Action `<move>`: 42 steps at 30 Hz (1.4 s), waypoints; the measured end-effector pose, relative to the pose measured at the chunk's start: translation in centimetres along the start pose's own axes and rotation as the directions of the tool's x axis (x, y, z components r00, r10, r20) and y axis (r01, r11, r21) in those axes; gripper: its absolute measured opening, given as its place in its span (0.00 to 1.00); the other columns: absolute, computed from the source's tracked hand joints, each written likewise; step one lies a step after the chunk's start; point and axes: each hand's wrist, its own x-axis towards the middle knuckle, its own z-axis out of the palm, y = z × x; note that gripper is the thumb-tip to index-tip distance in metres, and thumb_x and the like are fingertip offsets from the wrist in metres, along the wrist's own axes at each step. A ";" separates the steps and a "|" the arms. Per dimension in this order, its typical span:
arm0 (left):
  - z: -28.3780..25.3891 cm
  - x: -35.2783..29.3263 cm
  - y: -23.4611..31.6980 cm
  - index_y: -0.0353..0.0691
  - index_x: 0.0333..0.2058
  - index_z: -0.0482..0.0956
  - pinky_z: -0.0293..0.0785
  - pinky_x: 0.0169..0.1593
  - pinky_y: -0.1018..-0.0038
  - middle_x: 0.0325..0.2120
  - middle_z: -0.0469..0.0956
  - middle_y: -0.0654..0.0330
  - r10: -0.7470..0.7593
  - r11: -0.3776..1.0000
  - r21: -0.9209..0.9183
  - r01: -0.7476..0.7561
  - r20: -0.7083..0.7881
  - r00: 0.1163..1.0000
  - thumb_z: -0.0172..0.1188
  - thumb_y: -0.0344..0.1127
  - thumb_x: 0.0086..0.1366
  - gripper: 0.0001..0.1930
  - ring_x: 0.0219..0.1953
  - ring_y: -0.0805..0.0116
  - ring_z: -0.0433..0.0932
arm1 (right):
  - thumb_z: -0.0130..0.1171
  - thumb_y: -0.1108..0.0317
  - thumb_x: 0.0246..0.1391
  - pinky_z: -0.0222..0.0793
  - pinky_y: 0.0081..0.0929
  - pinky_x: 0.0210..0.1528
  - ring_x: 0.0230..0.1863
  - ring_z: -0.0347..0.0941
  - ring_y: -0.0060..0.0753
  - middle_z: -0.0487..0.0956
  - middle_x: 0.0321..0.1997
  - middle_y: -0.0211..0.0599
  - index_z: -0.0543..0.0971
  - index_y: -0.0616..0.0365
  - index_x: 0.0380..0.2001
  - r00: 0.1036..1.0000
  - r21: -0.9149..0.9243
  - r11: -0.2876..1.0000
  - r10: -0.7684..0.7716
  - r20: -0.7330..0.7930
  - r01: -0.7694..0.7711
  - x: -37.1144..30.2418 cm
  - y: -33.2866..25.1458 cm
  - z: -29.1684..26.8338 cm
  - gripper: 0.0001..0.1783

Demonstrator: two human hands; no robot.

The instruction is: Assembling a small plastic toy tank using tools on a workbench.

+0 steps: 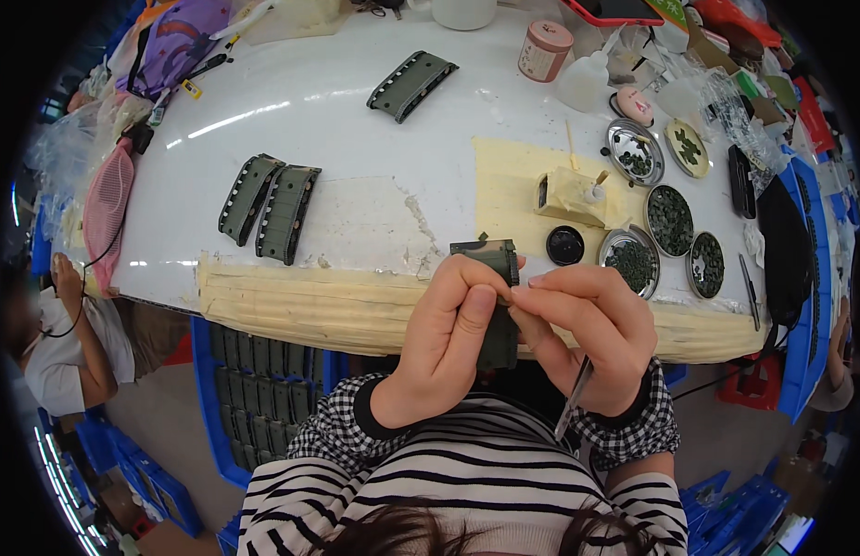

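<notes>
While my L hand [437,338] is clamping a dark green, curved camo part [499,348] btwn thumb & fingers, my R hand [597,334] is working from the other side, thumb & index tips together at the part's R edge. Can't tell what's btwn those tips, too small. R hand is also holding a slim silver metal tool [575,398], end pointing down twd me. Fingertips of both hands are nearly touching.

Part is hanging over the cream tape-wrapped front edge [309,295] of the glossy white table [356,120]. Three loose dark green curved parts [288,215] are lying on the table: 2 side by side on L, 1 alone at the far side.

On R, four round silver metal dishes [656,157] are holding small dark green pcs; a round yellowish dish [675,148] w/ more green pcs is sitting near. Round black cap [565,245] is lying just beside a cream tape-covered box [569,202]. Below the table's L side, a blue plastic crate [205,371] is holding rows of similar green parts.
</notes>
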 end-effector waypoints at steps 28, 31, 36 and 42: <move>0.5 -0.6 1.4 0.27 0.67 0.46 0.70 0.30 0.79 0.25 0.75 0.52 0.220 0.787 0.582 -0.207 0.049 0.974 0.50 0.18 0.59 0.37 0.23 0.67 0.75 | 0.62 0.76 0.32 0.63 0.21 0.20 0.20 0.69 0.25 0.76 0.32 0.33 0.79 0.62 0.34 0.988 -0.125 0.988 -0.078 0.134 0.095 1.7 -0.4 -0.2 0.18; 0.7 -0.6 1.6 0.22 0.65 0.46 0.71 0.28 0.69 0.20 0.71 0.49 0.196 0.805 0.565 -0.179 0.030 0.980 0.53 0.19 0.58 0.38 0.21 0.57 0.74 | 0.62 0.76 0.32 0.63 0.21 0.21 0.20 0.70 0.26 0.76 0.32 0.33 0.79 0.62 0.35 0.985 -0.126 0.988 -0.073 0.159 0.093 1.6 -0.5 -0.4 0.19; 0.6 -0.6 1.5 0.23 0.66 0.46 0.71 0.28 0.68 0.21 0.71 0.49 0.202 0.829 0.528 -0.186 0.028 0.979 0.53 0.19 0.58 0.38 0.21 0.57 0.73 | 0.63 0.76 0.34 0.66 0.21 0.23 0.23 0.72 0.26 0.77 0.34 0.34 0.79 0.62 0.36 0.983 -0.070 0.992 -0.089 0.161 0.101 1.5 -0.4 -0.4 0.19; 0.8 -0.6 1.6 0.26 0.67 0.45 0.71 0.29 0.69 0.21 0.71 0.49 0.158 0.854 0.496 -0.157 0.039 0.987 0.52 0.20 0.58 0.39 0.22 0.56 0.74 | 0.66 0.75 0.38 0.68 0.22 0.23 0.24 0.74 0.28 0.78 0.35 0.35 0.79 0.62 0.36 0.983 -0.094 0.989 -0.098 0.157 0.114 1.2 -0.3 -0.5 0.17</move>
